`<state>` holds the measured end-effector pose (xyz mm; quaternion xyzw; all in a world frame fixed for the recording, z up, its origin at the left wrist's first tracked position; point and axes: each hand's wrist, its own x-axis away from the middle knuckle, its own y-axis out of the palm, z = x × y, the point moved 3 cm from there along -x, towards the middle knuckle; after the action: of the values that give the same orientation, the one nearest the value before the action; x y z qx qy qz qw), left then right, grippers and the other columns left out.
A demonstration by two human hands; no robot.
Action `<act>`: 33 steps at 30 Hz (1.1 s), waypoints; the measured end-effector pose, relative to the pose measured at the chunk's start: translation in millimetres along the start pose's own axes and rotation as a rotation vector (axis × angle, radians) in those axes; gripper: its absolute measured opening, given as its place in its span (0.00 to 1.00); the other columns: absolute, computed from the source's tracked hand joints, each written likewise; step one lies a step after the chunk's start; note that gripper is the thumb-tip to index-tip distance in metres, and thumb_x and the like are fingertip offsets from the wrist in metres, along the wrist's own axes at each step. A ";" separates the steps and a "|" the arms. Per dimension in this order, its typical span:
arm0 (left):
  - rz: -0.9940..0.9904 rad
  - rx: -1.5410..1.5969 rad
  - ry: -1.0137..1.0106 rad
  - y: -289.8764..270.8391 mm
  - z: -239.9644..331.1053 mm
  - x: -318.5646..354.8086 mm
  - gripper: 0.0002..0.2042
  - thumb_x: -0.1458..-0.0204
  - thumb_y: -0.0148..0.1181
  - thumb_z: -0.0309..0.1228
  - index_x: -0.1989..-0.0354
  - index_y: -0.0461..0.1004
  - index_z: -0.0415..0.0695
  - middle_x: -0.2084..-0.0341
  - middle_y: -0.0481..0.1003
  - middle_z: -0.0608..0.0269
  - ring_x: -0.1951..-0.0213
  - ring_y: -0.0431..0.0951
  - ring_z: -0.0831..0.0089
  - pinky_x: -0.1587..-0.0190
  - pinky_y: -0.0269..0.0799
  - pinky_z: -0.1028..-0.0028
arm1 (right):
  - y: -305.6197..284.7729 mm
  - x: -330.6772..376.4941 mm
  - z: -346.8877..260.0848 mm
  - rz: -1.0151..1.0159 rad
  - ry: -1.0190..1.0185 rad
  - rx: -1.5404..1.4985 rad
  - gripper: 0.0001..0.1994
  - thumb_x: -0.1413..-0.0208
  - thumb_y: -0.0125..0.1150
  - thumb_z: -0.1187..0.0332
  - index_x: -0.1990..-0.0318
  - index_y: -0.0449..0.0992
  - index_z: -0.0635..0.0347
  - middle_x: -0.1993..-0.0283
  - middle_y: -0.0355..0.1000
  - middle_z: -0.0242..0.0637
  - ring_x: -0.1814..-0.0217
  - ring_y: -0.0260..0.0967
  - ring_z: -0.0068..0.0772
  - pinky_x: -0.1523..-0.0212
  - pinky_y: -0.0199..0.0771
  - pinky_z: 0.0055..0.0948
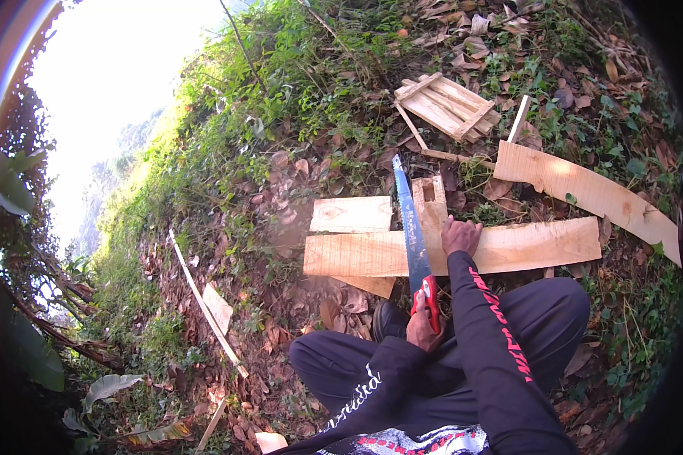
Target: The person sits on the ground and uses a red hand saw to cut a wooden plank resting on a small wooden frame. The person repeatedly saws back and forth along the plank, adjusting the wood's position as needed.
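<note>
My left hand [423, 331] is wrapped around the red handle of a hand saw [410, 220]. The saw's blue blade points away from me and lies across a long pale wooden board [357, 254]. To the right of the blade, my right hand [461, 235] grips the same board at its far edge, with bent fingers. Just beyond that hand, a narrower wooden block [430, 203] with a notch in its end sits against the board. A short rectangular plank [351, 214] lies behind the board's left part. Another wood piece [368, 284] shows partly from under its near edge.
A slatted wooden panel [448, 106] lies on the ground at the far side. A long curved-edge board [584, 182] and a thin strip [519, 120] are at the right. On the left slope lie a thin stick [205, 299] and a wood scrap [217, 307]. Dry leaves and green plants surround me.
</note>
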<state>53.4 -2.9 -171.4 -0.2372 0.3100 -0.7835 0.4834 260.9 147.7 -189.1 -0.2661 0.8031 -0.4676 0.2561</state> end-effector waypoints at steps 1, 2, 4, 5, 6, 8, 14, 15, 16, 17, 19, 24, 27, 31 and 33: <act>0.002 -0.007 -0.009 -0.3 0.4 0.5 0.47 0.50 0.62 0.26 0.25 0.38 0.38 0.58 0.80 0.52 0.56 0.82 0.55 0.53 0.77 0.63 | 0.0 0.2 0.0 -0.003 -0.001 -0.010 0.29 0.33 0.45 0.53 0.80 0.82 0.61 0.74 0.78 0.49 0.64 0.75 0.47 0.43 0.64 0.45; -0.002 -0.006 -0.011 -0.4 1.9 0.0 0.47 0.50 0.62 0.26 0.25 0.38 0.37 0.58 0.80 0.52 0.56 0.82 0.55 0.53 0.77 0.63 | 1.6 -0.5 1.5 0.004 -0.002 -0.009 0.29 0.33 0.45 0.53 0.80 0.82 0.61 0.74 0.78 0.49 0.64 0.75 0.46 0.44 0.64 0.45; -0.010 -0.003 -0.014 -0.2 5.0 -1.8 0.47 0.50 0.62 0.26 0.25 0.38 0.37 0.58 0.80 0.51 0.56 0.82 0.55 0.53 0.77 0.63 | 5.0 -2.3 4.3 0.019 -0.002 -0.009 0.29 0.34 0.45 0.53 0.80 0.82 0.61 0.74 0.78 0.48 0.64 0.75 0.46 0.44 0.64 0.44; -0.011 -0.003 -0.015 -0.7 5.4 -1.5 0.46 0.50 0.62 0.26 0.25 0.38 0.37 0.58 0.80 0.51 0.56 0.82 0.55 0.53 0.77 0.63 | 4.8 -1.7 3.9 0.019 -0.002 -0.009 0.29 0.34 0.46 0.53 0.81 0.82 0.61 0.75 0.78 0.48 0.64 0.75 0.46 0.44 0.64 0.44; -0.011 -0.003 -0.015 -1.2 5.8 -1.4 0.46 0.50 0.62 0.26 0.25 0.37 0.37 0.58 0.80 0.51 0.56 0.82 0.55 0.53 0.77 0.63 | 4.5 -1.1 3.9 0.019 -0.003 -0.009 0.29 0.34 0.46 0.53 0.81 0.82 0.61 0.75 0.78 0.48 0.64 0.75 0.46 0.44 0.64 0.44; -0.005 -0.004 -0.011 -0.8 4.4 -0.6 0.46 0.50 0.62 0.26 0.26 0.37 0.37 0.58 0.80 0.51 0.56 0.82 0.55 0.53 0.77 0.64 | 4.0 -0.1 2.8 0.024 -0.004 -0.012 0.29 0.34 0.46 0.53 0.81 0.81 0.61 0.75 0.78 0.48 0.64 0.75 0.45 0.45 0.64 0.44; 0.057 0.013 0.080 2.9 -1.5 -0.6 0.47 0.51 0.62 0.25 0.26 0.38 0.36 0.63 0.79 0.52 0.61 0.81 0.54 0.57 0.75 0.63 | 6.3 -0.2 3.0 0.035 -0.010 -0.012 0.29 0.33 0.46 0.53 0.82 0.80 0.60 0.75 0.78 0.48 0.64 0.75 0.45 0.44 0.64 0.44; 0.082 0.029 0.116 2.4 0.5 -1.9 0.48 0.52 0.63 0.24 0.26 0.38 0.36 0.67 0.77 0.51 0.65 0.79 0.53 0.61 0.74 0.61 | 7.2 -0.5 3.8 0.039 -0.009 -0.010 0.29 0.33 0.46 0.53 0.82 0.80 0.60 0.75 0.78 0.48 0.64 0.75 0.45 0.44 0.64 0.44; 0.107 0.044 0.151 1.8 2.7 -2.8 0.48 0.53 0.64 0.24 0.26 0.38 0.37 0.72 0.75 0.51 0.69 0.78 0.52 0.65 0.72 0.60 | 7.9 -0.9 4.7 0.042 -0.007 -0.008 0.29 0.33 0.46 0.54 0.83 0.80 0.60 0.75 0.78 0.48 0.64 0.75 0.45 0.44 0.64 0.44; 0.101 0.042 0.146 1.9 3.1 -2.8 0.49 0.53 0.64 0.24 0.26 0.37 0.37 0.72 0.75 0.51 0.70 0.78 0.52 0.65 0.72 0.60 | 7.5 -0.9 4.5 0.027 0.001 -0.002 0.28 0.33 0.46 0.54 0.82 0.81 0.60 0.74 0.79 0.47 0.63 0.76 0.44 0.43 0.64 0.44; 0.089 0.037 0.136 1.8 4.1 -2.6 0.49 0.53 0.64 0.23 0.25 0.37 0.37 0.72 0.75 0.51 0.70 0.78 0.52 0.65 0.72 0.60 | 6.8 -1.1 3.8 -0.003 0.019 0.011 0.28 0.33 0.45 0.55 0.80 0.83 0.60 0.73 0.80 0.45 0.60 0.77 0.42 0.40 0.62 0.45; 0.109 0.039 0.167 1.1 1.7 -2.2 0.48 0.53 0.63 0.24 0.26 0.37 0.36 0.73 0.75 0.51 0.71 0.78 0.51 0.66 0.72 0.59 | 3.3 0.2 -0.2 -0.014 0.016 0.047 0.28 0.33 0.44 0.55 0.80 0.83 0.59 0.73 0.80 0.44 0.59 0.77 0.42 0.39 0.62 0.45; 0.117 0.027 0.159 1.7 0.8 -1.7 0.48 0.53 0.63 0.24 0.26 0.38 0.34 0.73 0.75 0.51 0.71 0.78 0.51 0.67 0.72 0.59 | 3.6 0.5 -0.6 -0.002 0.012 0.055 0.29 0.32 0.44 0.55 0.80 0.83 0.59 0.73 0.80 0.44 0.60 0.77 0.41 0.39 0.62 0.44; 0.013 -0.015 0.024 2.8 -0.7 -1.5 0.46 0.50 0.61 0.26 0.26 0.38 0.36 0.60 0.81 0.54 0.60 0.83 0.56 0.56 0.77 0.65 | 6.8 -1.7 2.9 -0.006 0.011 0.049 0.28 0.32 0.44 0.55 0.80 0.83 0.59 0.74 0.80 0.44 0.60 0.77 0.41 0.41 0.62 0.43; -0.005 -0.035 0.018 0.0 0.2 -0.2 0.46 0.50 0.62 0.27 0.26 0.38 0.36 0.61 0.81 0.53 0.60 0.83 0.56 0.56 0.77 0.65 | 5.3 -0.1 2.0 -0.015 0.004 0.039 0.28 0.32 0.44 0.55 0.80 0.83 0.59 0.74 0.80 0.44 0.61 0.77 0.40 0.42 0.63 0.43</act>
<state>53.6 -2.8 -171.3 -0.2392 0.3276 -0.7814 0.4742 261.3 148.8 -194.6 -0.2662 0.7925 -0.4855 0.2559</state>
